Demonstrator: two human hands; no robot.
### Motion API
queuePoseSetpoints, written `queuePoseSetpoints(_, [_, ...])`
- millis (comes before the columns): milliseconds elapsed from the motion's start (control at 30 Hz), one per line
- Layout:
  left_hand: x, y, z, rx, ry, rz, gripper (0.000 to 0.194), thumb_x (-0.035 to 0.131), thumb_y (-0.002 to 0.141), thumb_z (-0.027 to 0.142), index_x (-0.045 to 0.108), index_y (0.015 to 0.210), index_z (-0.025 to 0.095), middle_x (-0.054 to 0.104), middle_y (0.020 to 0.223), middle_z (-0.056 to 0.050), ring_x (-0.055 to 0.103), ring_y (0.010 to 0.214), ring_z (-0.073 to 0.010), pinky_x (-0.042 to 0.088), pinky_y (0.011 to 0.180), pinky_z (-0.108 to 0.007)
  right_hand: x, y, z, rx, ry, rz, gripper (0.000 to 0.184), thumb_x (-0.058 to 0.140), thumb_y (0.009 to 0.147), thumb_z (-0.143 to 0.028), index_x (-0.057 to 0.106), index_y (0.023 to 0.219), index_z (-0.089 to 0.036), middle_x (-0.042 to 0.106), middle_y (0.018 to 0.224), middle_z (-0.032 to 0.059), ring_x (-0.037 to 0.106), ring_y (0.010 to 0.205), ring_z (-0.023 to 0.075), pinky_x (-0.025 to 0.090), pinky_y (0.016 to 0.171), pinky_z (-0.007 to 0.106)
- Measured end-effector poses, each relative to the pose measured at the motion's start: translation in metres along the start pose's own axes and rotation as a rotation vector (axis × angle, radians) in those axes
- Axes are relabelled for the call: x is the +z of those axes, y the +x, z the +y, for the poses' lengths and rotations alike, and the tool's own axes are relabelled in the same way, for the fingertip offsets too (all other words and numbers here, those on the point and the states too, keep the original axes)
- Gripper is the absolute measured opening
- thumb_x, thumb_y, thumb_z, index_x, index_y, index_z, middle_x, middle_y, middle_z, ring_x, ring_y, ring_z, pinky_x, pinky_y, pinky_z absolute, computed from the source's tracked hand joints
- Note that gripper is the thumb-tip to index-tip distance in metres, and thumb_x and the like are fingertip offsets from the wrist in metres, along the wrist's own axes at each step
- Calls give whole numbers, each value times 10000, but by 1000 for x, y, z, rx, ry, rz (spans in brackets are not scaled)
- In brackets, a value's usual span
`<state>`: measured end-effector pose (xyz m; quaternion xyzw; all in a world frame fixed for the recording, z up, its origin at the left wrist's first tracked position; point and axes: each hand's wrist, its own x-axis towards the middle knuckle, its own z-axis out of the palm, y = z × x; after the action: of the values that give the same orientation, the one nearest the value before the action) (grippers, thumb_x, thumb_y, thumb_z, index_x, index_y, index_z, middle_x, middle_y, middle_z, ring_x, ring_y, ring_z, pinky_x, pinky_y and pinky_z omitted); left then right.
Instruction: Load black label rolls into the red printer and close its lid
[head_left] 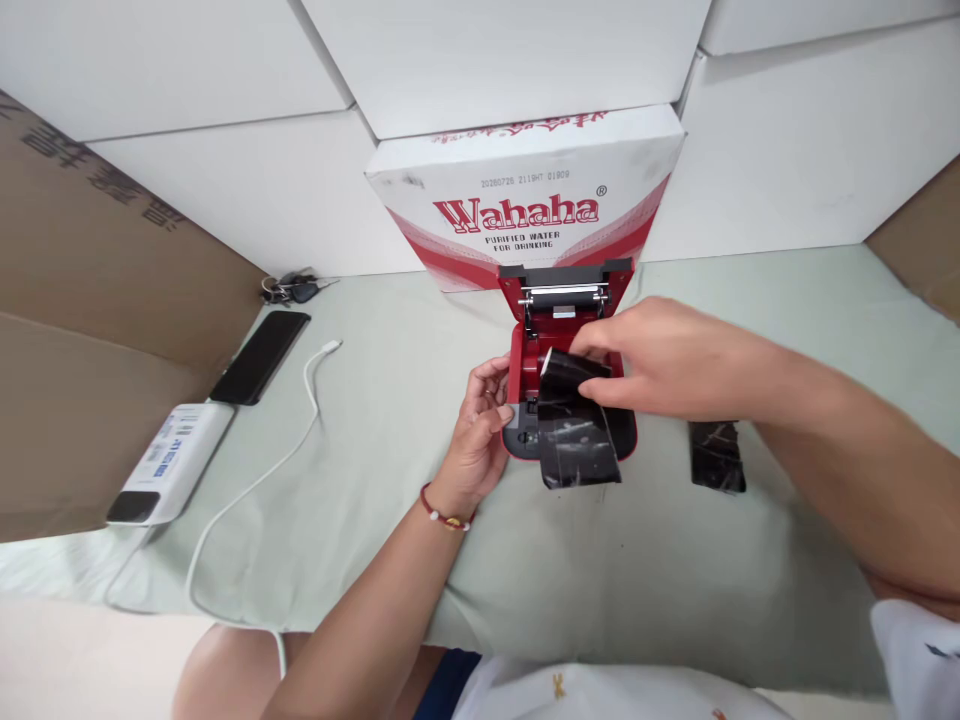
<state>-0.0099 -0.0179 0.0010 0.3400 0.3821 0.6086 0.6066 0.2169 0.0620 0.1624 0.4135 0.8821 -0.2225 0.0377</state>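
Far left, brown cardboard [90,270] with dark printed characters stands along the edge of the pale green cloth [390,410]. At its foot, a white block [174,450] with blue print and a dark end panel; just beyond it, touching or nearly so, a black phone-like slab [262,355] lies flat. Farther back, a small bunch of keys [298,287]. A white cable [259,487] curves over the cloth, its plug pointing away from me. Next, my left hand [482,425], red bracelet [448,520] at the wrist: it grips the left side of a red-and-black device [516,362], thumb on the dark front section, fingers along the red wall. Device sits on the cloth, directly ahead of me, lid [566,272] raised, a roller showing inside. Behind it, a red-and-white Wahaha water carton [517,165], backed by large white boxes [510,60]. My right hand [652,360] pinches the right end of a black roll [577,372] over the open compartment; whether the roll rests on the bottom, I cannot tell. Its loose strip hangs toward me past the device's front edge. Farther right, beside my forearm, a separate black piece [718,458] lies on the cloth.
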Motion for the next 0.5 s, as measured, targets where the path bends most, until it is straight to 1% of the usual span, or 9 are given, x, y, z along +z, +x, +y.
queuePoseSetpoints(67, [0, 1, -1, 8, -11, 0, 578, 992, 767, 445, 747, 1277, 325, 710, 1402, -26, 653, 1350, -248, 545, 1148, -363, -14, -26, 15, -19, 144, 77, 345, 691, 928, -402, 839, 1197, -244, 670, 745, -14, 522, 614, 125, 377, 606, 277])
queuePoseSetpoints(133, [0, 1, -2, 5, -20, -4, 571, 1000, 761, 442, 750, 1259, 319, 711, 1405, -28, 649, 1356, -252, 545, 1147, -365, -22, -50, 35, 32, 258, 110, 460, 675, 912, -528, 837, 1258, -273, 567, 634, -26, 455, 545, 127, 325, 539, 283])
queuePoseSetpoints(167, [0, 1, -2, 4, -20, -8, 566, 1001, 762, 441, 750, 1254, 317, 713, 1404, -30, 650, 1353, -255, 546, 1144, -369, -22, -59, 46, 77, 263, 78, 491, 654, 935, -559, 831, 1293, -274, 586, 646, -13, 468, 558, 133, 333, 544, 289])
queuePoseSetpoints(200, [1, 1, -2, 5, -17, -13, 562, 999, 768, 443, 749, 1254, 314, 716, 1401, -34, 651, 1347, -257, 548, 1140, -374, -19, -65, 57, 108, 257, 28, 506, 642, 960, -559, 823, 1330, -266, 652, 696, 7, 497, 580, 139, 359, 562, 299])
queuePoseSetpoints(267, [1, 1, -1, 8, -14, -24, 564, 995, 778, 450, 748, 1264, 310, 720, 1386, -36, 655, 1327, -256, 553, 1127, -378, -4, -69, 74, 160, 233, -82, 475, 612, 1003, -525, 827, 1328, -252, 746, 803, 38, 553, 629, 153, 416, 599, 309])
queuePoseSetpoints(333, [1, 1, -1, 13, -18, -28, 573, 999, 775, 459, 751, 1269, 310, 722, 1373, -36, 658, 1311, -251, 556, 1113, -372, 18, -64, 84, 190, 212, -137, 441, 587, 1015, -502, 839, 1272, -246, 791, 878, 45, 614, 679, 173, 471, 640, 314])
queuePoseSetpoints(367, [0, 1, -1, 15, -18, -28, 573, 1001, 773, 459, 753, 1268, 310, 721, 1377, -37, 657, 1315, -251, 556, 1111, -370, 29, -61, 86, 201, 203, -129, 449, 572, 1018, -506, 838, 1267, -244, 809, 927, 48, 661, 731, 189, 505, 678, 319])
queuePoseSetpoints(433, [-1, 2, -2, 18, -15, -26, 570, 1004, 771, 458, 756, 1263, 312, 718, 1400, -40, 652, 1337, -256, 557, 1113, -370, 44, -57, 88, 239, 169, -47, 512, 539, 1031, -528, 824, 1340, -236, 835, 1044, 70, 745, 871, 233, 564, 784, 349])
queuePoseSetpoints(500, [-2, 3, -2, 21, -6, -25, 568, 1004, 771, 459, 761, 1263, 310, 714, 1423, -46, 649, 1354, -261, 557, 1118, -369, 48, -58, 91, 342, 86, 62, 587, 495, 1062, -534, 777, 1471, -221, 837, 1089, 109, 778, 971, 283, 584, 873, 399])
